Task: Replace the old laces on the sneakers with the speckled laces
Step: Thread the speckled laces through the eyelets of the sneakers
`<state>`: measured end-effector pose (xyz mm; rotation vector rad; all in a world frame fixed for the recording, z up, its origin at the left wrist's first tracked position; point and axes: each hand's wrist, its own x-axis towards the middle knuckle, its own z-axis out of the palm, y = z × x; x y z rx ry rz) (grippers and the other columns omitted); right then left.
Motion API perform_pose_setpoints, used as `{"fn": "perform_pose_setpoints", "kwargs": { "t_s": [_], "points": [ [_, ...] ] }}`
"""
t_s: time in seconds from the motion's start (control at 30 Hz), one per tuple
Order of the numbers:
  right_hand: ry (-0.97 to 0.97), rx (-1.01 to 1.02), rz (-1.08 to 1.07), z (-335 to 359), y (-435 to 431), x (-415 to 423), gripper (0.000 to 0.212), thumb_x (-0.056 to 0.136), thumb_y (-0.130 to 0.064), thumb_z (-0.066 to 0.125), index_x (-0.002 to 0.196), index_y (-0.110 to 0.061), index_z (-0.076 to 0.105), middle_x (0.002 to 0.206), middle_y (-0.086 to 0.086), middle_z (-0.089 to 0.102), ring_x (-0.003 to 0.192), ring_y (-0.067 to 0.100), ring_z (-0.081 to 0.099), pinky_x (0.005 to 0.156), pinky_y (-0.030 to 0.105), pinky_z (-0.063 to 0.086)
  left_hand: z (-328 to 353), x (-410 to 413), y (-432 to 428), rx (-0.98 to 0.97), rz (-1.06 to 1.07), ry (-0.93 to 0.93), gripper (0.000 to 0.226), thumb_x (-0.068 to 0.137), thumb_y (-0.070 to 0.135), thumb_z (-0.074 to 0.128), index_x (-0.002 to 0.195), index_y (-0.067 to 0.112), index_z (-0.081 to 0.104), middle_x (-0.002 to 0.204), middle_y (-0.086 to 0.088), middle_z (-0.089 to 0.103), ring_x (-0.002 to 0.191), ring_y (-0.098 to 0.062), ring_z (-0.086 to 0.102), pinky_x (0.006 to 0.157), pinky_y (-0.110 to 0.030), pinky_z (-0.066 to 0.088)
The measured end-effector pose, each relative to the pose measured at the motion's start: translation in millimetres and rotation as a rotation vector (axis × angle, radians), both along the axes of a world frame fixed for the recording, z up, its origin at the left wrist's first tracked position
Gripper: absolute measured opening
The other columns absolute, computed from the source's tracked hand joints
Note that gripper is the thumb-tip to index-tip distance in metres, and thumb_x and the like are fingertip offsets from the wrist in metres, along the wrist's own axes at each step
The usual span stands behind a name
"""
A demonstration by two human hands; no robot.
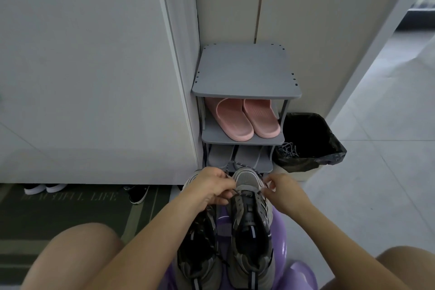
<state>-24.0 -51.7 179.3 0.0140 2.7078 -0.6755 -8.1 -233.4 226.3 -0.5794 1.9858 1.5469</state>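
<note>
Sneakers (251, 231) nearest, heels toward camera, on glossy rounded purple seat (299, 273) between bare knees. Left grip (211, 187) curled, pinching speckled lace (239, 164) at toe eyelets of right-side sneaker. Right grip (282, 192) pinched shut, seemingly on other end.

Risks:
- uneven pull leaves ends unequal
- slick curved seat lets shoe slide
- lace twists or skips eyelet

Uppers grey mesh with dark panels. Lace round, cord-like. Old laces (288, 149) tangled on crinkled black bin liner (336, 150).

Your sneakers (251, 231) sit before you — rack (244, 70) at twelve o'clock, bin (334, 146) at one, mat (70, 214) at nine.
</note>
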Motion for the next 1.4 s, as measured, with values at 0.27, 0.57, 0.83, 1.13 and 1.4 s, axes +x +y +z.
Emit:
{"fn": "perform_pose_setpoints", "kwargs": {
  "t_s": [0.27,0.57,0.83,1.13,1.4],
  "points": [
    [0.107,-0.169,0.256,-7.2,-9.6,-25.3,0.054,0.088,-0.028,0.061,0.138,-0.034,0.041,0.142,0.002,0.033,0.128,0.021,0.038,0.109,0.033,0.032,25.0,-1.8,-16.8,0.015,-0.277,-0.055,0.018,0.088,0.007,0.054,0.086,0.016,0.07,0.056,0.006,0.051,0.049,-0.004,0.046,0.044,-0.015,0.039],
    [0.055,0.106,0.319,-4.7,-3.7,-24.2,0.023,0.098,-0.032,0.038,0.081,-0.018,0.046,0.1,0.009,0.064,0.097,0.029,0.058,0.074,0.032,0.04,-12.3,-10.4,-14.0,0.079,0.033,0.096,0.005,0.084,0.008,0.068,0.088,0.011,0.068,0.074,-0.002,0.067,0.057,-0.004,0.061,0.047,-0.015,0.046],
    [0.161,0.207,0.272,0.4,-10.3,0.6,0.026,0.095,-0.04,0.042,0.105,-0.018,0.054,0.106,0.005,0.065,0.101,0.026,0.059,0.074,0.032,0.043,-45.4,-16.4,6.2,-0.243,-0.019,0.276,0.004,0.084,0.01,0.068,0.084,0.011,0.064,0.07,-0.005,0.064,0.054,-0.01,0.06,0.055,-0.023,0.05],
    [0.304,0.025,0.215,3.5,-15.8,2.0,0.026,0.094,-0.04,0.047,0.109,-0.022,0.057,0.109,-0.002,0.054,0.102,0.017,0.055,0.077,0.027,0.041,-57.7,-20.9,10.0,-0.27,-0.01,0.3,0.016,0.082,0.005,0.068,0.072,0.016,0.061,0.058,0.0,0.061,0.046,-0.009,0.057,0.053,-0.024,0.049],
    [0.182,0.072,0.349,-6.5,-27.9,-0.1,0.018,0.091,-0.03,0.049,0.101,-0.022,0.062,0.108,0.001,0.064,0.108,0.024,0.055,0.088,0.033,0.04,-55.6,-20.2,13.0,-0.5,-0.143,0.373,0.007,0.08,0.019,0.071,0.085,0.015,0.068,0.078,0.001,0.065,0.08,-0.019,0.064,0.077,-0.03,0.049]
  ]
}}
